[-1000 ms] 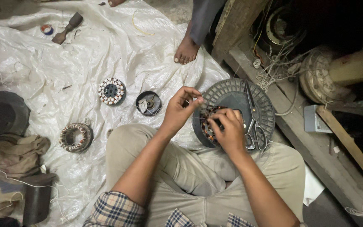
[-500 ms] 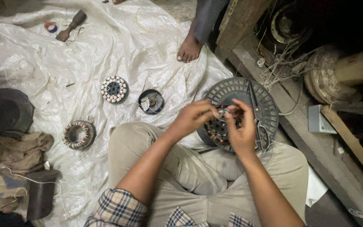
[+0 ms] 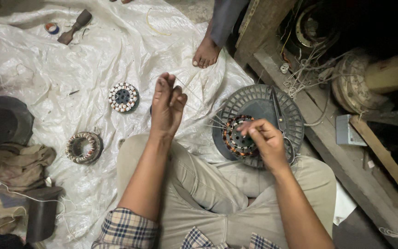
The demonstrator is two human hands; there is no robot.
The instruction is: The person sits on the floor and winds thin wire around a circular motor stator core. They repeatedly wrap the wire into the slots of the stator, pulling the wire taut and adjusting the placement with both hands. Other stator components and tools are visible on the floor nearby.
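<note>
- The left hand [image 3: 166,105] is raised at about 10 o'clock from the motor, its fingers pressed together and closed in a grip on thin wire strands [image 3: 198,105] that run taut, down and to the right.
- The right hand [image 3: 263,140] rests over the wound stator [image 3: 238,136], thumb and forefinger pinched shut on the other end of those strands right at the coils.
- The stator is a ring of coppery-orange windings around a dark core; it sits inside a round, ribbed grey motor housing [image 3: 286,108] that rests against the person's right knee.
- Grey scissors [image 3: 277,110] lie across the housing at 1 o'clock from the right hand.
- Both forearms are bare; plaid cuffs show at the lower edge, and the crossed legs wear beige trousers [image 3: 208,184].
- A crinkled, glossy white plastic sheet [image 3: 47,60] covers the floor.
- On the sheet, at 9 o'clock from the left hand, lies a small stator with white-taped coils [image 3: 123,97]; at 8 o'clock lies a brownish wound ring [image 3: 84,147].
- A small roll of tape [image 3: 50,28] and a dark wooden-handled tool [image 3: 74,26] lie far off at 10 o'clock.
- Another person's bare foot [image 3: 206,53] stands at 12 o'clock.
- At 3 o'clock, a grey box [image 3: 346,130] sits on rough wooden planks, with tangled pale wires [image 3: 305,74] above it.
</note>
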